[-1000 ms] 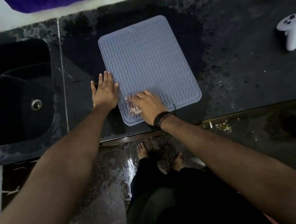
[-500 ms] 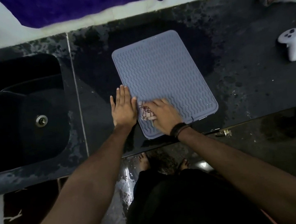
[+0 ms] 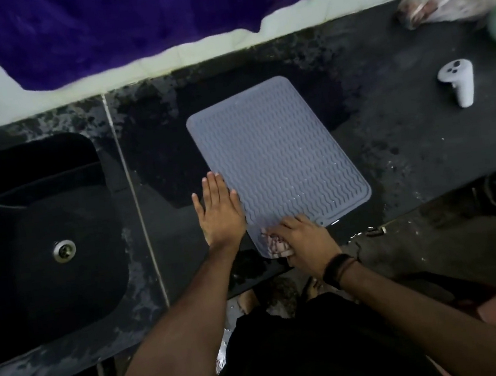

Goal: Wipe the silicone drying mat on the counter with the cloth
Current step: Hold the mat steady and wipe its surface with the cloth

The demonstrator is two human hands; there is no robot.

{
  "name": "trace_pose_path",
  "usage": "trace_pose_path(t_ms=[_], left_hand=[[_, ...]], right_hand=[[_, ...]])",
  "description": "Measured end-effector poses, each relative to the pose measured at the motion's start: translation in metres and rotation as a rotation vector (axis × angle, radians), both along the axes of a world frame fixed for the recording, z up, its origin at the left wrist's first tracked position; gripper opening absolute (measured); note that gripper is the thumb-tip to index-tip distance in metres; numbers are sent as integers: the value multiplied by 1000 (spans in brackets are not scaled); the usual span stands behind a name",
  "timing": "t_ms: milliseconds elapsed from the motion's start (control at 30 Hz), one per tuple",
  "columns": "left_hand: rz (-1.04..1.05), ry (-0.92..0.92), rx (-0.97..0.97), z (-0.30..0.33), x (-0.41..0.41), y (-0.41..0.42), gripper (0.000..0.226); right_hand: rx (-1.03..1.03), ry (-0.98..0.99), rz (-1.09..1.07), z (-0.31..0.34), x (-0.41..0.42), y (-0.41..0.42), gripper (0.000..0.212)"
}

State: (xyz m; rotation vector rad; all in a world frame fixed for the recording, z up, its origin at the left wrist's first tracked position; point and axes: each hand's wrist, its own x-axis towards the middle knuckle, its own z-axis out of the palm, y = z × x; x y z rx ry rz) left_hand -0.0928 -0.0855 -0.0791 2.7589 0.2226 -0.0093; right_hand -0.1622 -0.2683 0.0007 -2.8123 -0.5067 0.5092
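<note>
A: Where is the mat (image 3: 280,158)?
B: On the tabletop (image 3: 408,147), right of the sink (image 3: 41,234).
A: The hands?
B: Left hand (image 3: 220,212) flat on its left edge; right hand (image 3: 305,238) grips the cloth (image 3: 275,247) at its near corner.

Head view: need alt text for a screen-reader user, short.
Seen from above, a right hand rubs a bunched cloth on the near corner of a grey ridged silicone mat on a wet black counter, while the left hand presses flat on the mat's left edge. A black sink lies left, a white controller right.
</note>
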Motion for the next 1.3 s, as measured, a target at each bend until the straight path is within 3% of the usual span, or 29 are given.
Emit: trace_pose_path(t_ms=[233,500,733,1033,1200,1300], left_hand=[[16,-23,14,1,1,-1,54],[38,33,3,10,-1,-6,55],[91,25,-6,6,0,-13,56],[107,5,26,2,0,-15,55],[98,44,34,6,0,-14,56],[95,59,41,7,1,-13,55]], right_hand=[[50,-34,3,-5,31,38,62],[104,-71,105,-8,-24,-24,62],[86,-97,-225,-2,30,-31,64],[-23,-107,-22,1,-7,-70,59],[57,-133,-35,9,29,-26,68],[70,-97,16,4,42,5,62]])
